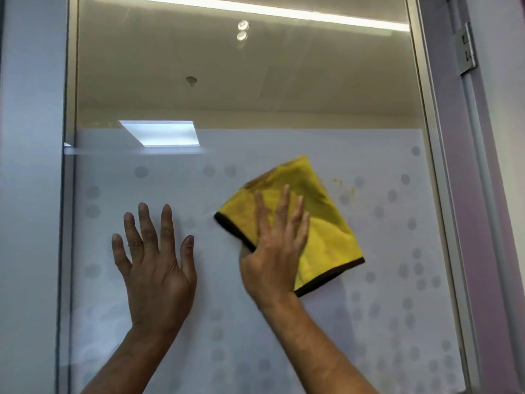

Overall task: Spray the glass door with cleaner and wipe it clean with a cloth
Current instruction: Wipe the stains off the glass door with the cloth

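The glass door fills the view; its upper part is clear and its lower part is frosted with grey dots. A folded yellow cloth with a dark brown edge lies flat against the frosted glass right of centre. My right hand presses the cloth to the pane, fingers spread over its left half and thumb at its lower left edge. My left hand rests flat on the glass to the left, fingers apart and holding nothing. A few small yellow-orange specks mark the glass just right of the cloth's top. No spray bottle is in view.
A metal door frame runs down the right side, with a silver hinge on the purple-grey jamb beyond it. A pale wall panel borders the glass on the left. Ceiling lights show through or reflect in the clear upper glass.
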`<move>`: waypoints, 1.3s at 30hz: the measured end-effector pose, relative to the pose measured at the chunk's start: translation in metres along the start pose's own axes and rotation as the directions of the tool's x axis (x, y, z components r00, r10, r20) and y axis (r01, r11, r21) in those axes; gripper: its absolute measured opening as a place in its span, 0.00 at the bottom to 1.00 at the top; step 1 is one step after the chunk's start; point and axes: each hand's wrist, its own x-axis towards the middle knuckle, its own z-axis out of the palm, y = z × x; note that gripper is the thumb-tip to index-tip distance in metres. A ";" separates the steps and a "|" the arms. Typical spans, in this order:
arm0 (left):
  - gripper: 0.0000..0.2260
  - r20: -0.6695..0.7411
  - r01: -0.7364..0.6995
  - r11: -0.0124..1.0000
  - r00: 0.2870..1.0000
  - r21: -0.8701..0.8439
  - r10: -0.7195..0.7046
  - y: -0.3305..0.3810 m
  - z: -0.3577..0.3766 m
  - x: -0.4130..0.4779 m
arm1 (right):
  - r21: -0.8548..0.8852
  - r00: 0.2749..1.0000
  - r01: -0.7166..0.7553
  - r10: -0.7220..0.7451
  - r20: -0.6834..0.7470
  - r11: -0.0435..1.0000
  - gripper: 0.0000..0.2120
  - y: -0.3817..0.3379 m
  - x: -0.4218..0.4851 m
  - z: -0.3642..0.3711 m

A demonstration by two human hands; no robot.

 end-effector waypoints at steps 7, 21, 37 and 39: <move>0.28 -0.011 0.019 1.000 1.000 -0.016 -0.019 0.000 0.003 -0.001 | 0.030 0.970 0.231 -0.232 0.074 0.973 0.50 0.032 -0.088 0.010; 0.30 0.029 0.009 1.000 1.000 0.026 -0.010 0.005 0.000 0.000 | -0.004 0.903 -0.410 0.405 -0.142 0.912 0.39 0.101 0.028 -0.022; 0.28 0.019 -0.005 1.000 1.000 0.004 0.005 0.005 -0.004 -0.002 | 0.102 0.924 0.356 -0.367 0.109 0.929 0.47 -0.025 0.012 0.009; 0.32 0.052 -0.031 0.999 0.998 0.021 0.030 0.002 -0.005 -0.002 | 0.110 0.919 0.364 -0.376 0.121 0.925 0.51 -0.023 -0.024 0.012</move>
